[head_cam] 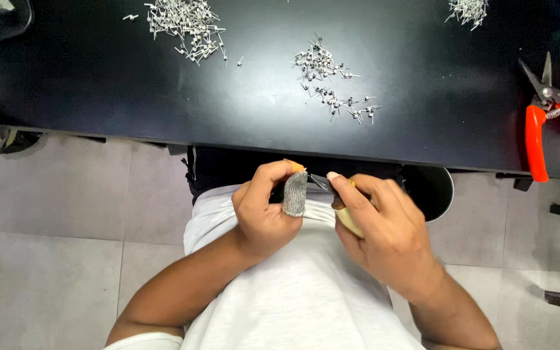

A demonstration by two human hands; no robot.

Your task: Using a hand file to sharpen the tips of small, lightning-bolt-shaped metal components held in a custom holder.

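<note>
Grey-sleeved left hand (264, 210) and right hand (384, 236) pinch tweezers (322, 183).

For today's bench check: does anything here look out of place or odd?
Little stands out. A few pins lie strayed from the left pile, and the red cutters lie near the table edge.

My black table (131, 91) fills the top of the view. On it, a heap of small metal pins (186, 26) lies at eleven o'clock, a looser scatter (328, 81) near twelve, another heap (468, 10) at one. Orange-handled cutters (548, 113) rest at two o'clock, near the edge.
</note>
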